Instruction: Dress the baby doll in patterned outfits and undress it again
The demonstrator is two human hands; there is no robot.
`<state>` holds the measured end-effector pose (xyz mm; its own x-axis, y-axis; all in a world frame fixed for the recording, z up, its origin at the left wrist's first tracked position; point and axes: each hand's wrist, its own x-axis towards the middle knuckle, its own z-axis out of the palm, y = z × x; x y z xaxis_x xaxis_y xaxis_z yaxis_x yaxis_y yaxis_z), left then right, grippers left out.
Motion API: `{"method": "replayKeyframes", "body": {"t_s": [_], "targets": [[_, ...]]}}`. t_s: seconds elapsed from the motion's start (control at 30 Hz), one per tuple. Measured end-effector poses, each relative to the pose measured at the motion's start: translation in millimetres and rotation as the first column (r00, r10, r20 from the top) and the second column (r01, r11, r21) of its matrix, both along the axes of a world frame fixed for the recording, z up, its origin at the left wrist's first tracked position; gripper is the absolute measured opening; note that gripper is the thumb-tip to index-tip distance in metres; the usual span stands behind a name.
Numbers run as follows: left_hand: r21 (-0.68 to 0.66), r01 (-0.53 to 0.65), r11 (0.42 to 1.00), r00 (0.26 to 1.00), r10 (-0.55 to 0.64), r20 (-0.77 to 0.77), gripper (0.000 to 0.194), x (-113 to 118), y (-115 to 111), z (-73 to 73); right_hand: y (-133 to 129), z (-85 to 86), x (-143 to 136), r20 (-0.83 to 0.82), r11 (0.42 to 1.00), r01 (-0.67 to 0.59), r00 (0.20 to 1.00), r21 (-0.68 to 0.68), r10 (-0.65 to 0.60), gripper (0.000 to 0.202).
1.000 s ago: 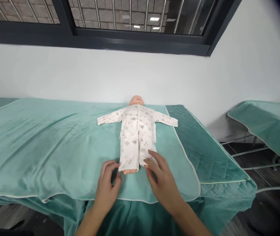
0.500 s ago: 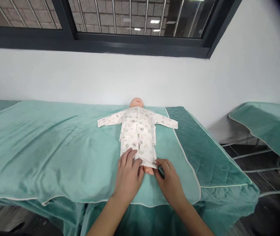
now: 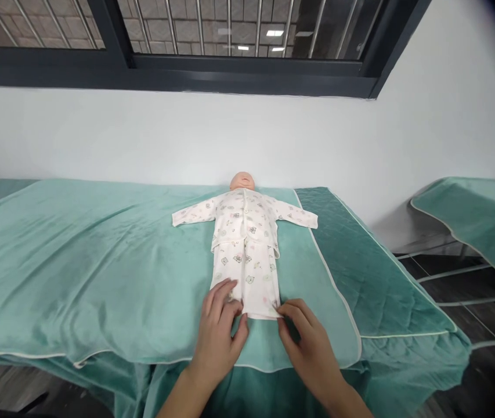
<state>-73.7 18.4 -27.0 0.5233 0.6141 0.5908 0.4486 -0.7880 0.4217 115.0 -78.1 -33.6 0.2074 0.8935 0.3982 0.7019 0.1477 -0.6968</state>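
A baby doll (image 3: pixel 242 180) lies on its back, its head toward the wall. It wears a white patterned long-sleeved top (image 3: pixel 242 217) with the sleeves spread wide. White patterned trousers (image 3: pixel 259 284) cover its legs, and the feet are hidden. At the left leg's cuff, my left hand (image 3: pixel 219 328) has its fingers curled over the cloth, thumb and forefinger nearly together at the hem. My right hand (image 3: pixel 310 342) pinches the outer corner of the other leg's hem between thumb and fingertips.
The doll lies on a light green blanket (image 3: pixel 99 261) spread over a bed with a darker green quilted cover (image 3: pixel 351 273). Behind stand a white wall (image 3: pixel 164 133) and a dark window frame (image 3: pixel 247 78). At right is another green-covered surface (image 3: pixel 482 215) beside metal bars (image 3: pixel 451 271).
The trouser hem has come down toward me and now covers the foot that was showing. Both hands have moved nearer to me along with the cuffs.
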Motion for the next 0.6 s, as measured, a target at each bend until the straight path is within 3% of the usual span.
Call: {"method": "replayKeyframes", "body": {"t_s": [0.17,0.33,0.5,0.6], "targets": [[-0.034,-0.131,0.991,0.991,0.132,0.014,0.039,-29.0,-0.1,-13.6,-3.5,0.8,16.0,-0.055,0.996,-0.088,0.995,-0.014,0.087,0.017],[-0.147,-0.177,0.973,0.984,0.178,-0.011,0.043,-53.7,5.1,-27.7,2.3,-3.1,24.3,-0.169,0.997,0.076,0.983,0.006,-0.073,0.014],[-0.093,-0.273,0.957,0.961,0.276,0.014,0.026,-48.5,-0.5,-31.3,4.8,-15.1,19.7,-0.197,0.986,0.153,0.967,-0.068,-0.163,0.013],[-0.08,-0.328,0.941,0.945,0.326,-0.039,0.032,-34.9,-7.5,-27.8,4.7,-20.4,17.4,-0.17,0.983,0.171,0.969,-0.061,-0.179,0.014]]}}
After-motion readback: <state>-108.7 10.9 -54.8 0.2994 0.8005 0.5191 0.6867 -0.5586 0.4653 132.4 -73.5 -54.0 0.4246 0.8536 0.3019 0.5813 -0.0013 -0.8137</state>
